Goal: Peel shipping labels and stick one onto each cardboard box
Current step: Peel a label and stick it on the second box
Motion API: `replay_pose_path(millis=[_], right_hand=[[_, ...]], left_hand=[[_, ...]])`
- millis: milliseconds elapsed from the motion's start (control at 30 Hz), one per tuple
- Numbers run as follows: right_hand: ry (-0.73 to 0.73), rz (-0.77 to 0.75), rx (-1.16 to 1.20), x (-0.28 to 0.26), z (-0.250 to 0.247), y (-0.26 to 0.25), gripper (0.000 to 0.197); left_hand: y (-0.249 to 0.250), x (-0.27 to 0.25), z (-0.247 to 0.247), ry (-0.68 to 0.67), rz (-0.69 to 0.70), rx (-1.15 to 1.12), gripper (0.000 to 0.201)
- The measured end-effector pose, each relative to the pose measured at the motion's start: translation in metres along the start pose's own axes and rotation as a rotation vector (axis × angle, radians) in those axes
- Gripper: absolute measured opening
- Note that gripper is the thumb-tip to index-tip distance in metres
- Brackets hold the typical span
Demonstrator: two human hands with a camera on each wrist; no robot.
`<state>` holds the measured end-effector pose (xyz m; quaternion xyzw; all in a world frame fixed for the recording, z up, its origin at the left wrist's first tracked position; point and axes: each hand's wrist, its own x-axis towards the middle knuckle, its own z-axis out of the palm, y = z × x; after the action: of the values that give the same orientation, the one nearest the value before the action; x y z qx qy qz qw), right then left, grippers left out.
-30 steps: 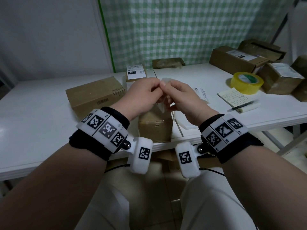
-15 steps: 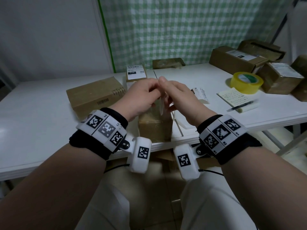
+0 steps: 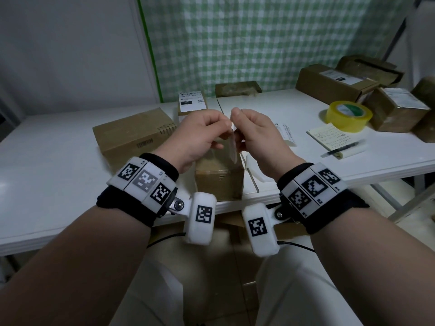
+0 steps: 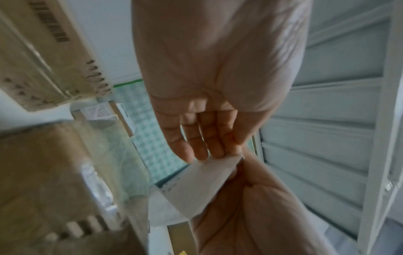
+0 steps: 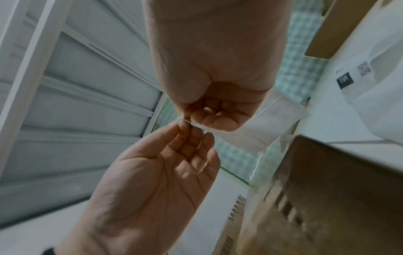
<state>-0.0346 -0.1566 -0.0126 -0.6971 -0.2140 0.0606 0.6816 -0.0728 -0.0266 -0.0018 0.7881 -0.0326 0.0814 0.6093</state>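
Observation:
My left hand and right hand meet above a small plain cardboard box at the table's front edge. Both pinch the top corner of one white shipping label, which hangs down edge-on between them. In the left wrist view my left hand grips the label by its corner. The right wrist view has my right hand holding the same corner of the label, fingertip to fingertip with the left. Whether the label has come away from its backing cannot be told.
A larger plain box lies at the left, a labelled box behind it. More boxes stand at the back right beside a yellow tape roll. A notepad with pen and loose label sheets lie right of my hands.
Both hands have risen slightly while keeping their pinch. The label has turned from facing the head camera to hanging edge-on.

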Motion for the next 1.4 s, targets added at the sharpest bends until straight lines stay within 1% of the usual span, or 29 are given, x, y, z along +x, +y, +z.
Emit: replay_pose_path(millis=[133, 300, 367, 433, 500, 567, 600, 700, 800, 900, 1000, 1033, 1100, 1200, 1233, 1300, 1400], right_hand=[[-0.002, 0.087, 0.116, -0.002, -0.001, -0.002, 0.036], [-0.054, 0.162, 0.246, -0.001, -0.012, 0.002, 0.036], [-0.032, 0.194, 0.286, 0.0, -0.013, 0.004, 0.035], [0.001, 0.211, 0.27, -0.001, -0.011, 0.004, 0.035], [0.026, 0.229, 0.212, -0.002, -0.008, 0.001, 0.041], [0.041, 0.262, 0.168, -0.003, -0.007, -0.002, 0.048], [0.033, 0.262, 0.149, -0.004, -0.006, -0.003, 0.049], [-0.001, 0.217, 0.123, -0.006, -0.005, -0.001, 0.036], [0.014, 0.165, 0.122, -0.004, -0.005, 0.005, 0.038], [0.029, 0.124, 0.104, -0.004, -0.003, 0.006, 0.039], [0.038, 0.103, 0.085, -0.004, 0.0, 0.004, 0.037], [0.04, 0.101, 0.081, -0.004, 0.001, 0.004, 0.037], [0.041, 0.104, 0.087, -0.004, 0.002, 0.003, 0.037], [0.023, 0.113, 0.118, -0.005, 0.001, 0.003, 0.037], [0.015, 0.113, 0.126, -0.005, 0.0, 0.004, 0.038], [-0.004, 0.117, 0.152, -0.005, -0.002, 0.007, 0.038], [-0.012, 0.15, 0.194, -0.005, -0.01, 0.008, 0.037]], left_hand=[[-0.001, 0.0, -0.005, -0.022, -0.051, -0.183, 0.021], [-0.004, -0.001, -0.009, -0.082, -0.118, -0.463, 0.021], [-0.006, -0.001, -0.008, -0.059, -0.137, -0.56, 0.019], [-0.007, 0.001, -0.005, -0.018, -0.154, -0.605, 0.017], [-0.006, 0.002, -0.003, 0.02, -0.166, -0.579, 0.017], [-0.004, 0.002, -0.002, 0.039, -0.169, -0.493, 0.02], [-0.004, 0.003, -0.002, 0.039, -0.168, -0.458, 0.02], [-0.004, 0.003, -0.001, 0.05, -0.172, -0.434, 0.018], [-0.005, 0.003, -0.001, 0.086, -0.189, -0.471, 0.019], [-0.006, 0.002, -0.001, 0.034, -0.222, -0.471, 0.034], [-0.006, 0.001, 0.003, -0.029, -0.208, -0.277, 0.047], [-0.006, 0.0, 0.005, -0.039, -0.196, -0.235, 0.047], [-0.006, -0.001, 0.007, -0.034, -0.183, -0.243, 0.04], [-0.005, -0.003, 0.004, -0.047, -0.16, -0.335, 0.014], [-0.006, -0.003, 0.003, -0.051, -0.157, -0.347, 0.009], [-0.007, -0.004, 0.001, -0.048, -0.158, -0.359, 0.011], [-0.009, -0.004, -0.007, -0.04, -0.157, -0.391, 0.031]])
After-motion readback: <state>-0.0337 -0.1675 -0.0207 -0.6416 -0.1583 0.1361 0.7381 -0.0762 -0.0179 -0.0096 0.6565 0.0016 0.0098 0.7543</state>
